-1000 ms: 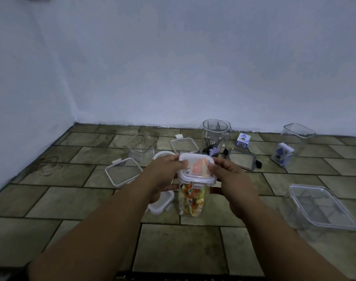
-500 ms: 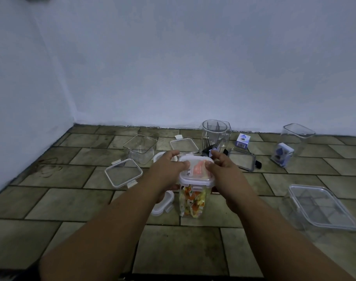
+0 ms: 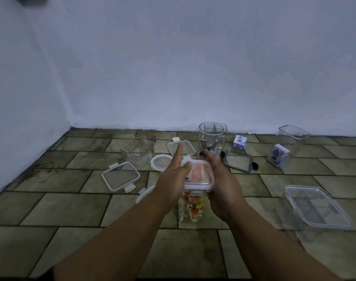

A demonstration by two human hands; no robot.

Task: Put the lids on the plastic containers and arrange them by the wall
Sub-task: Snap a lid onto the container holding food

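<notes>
Left hand [image 3: 173, 175], grip wide, presses straight fingers against the lid [image 3: 200, 176] on the tall container [image 3: 191, 207]. Right hand [image 3: 221, 179] flanks it, grip equally loose.

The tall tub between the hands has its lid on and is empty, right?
Not empty. The head view shows the tall tub, with its lid on, between the left hand and right hand, is full of colourful packets.

No legible text — none anywhere
</notes>
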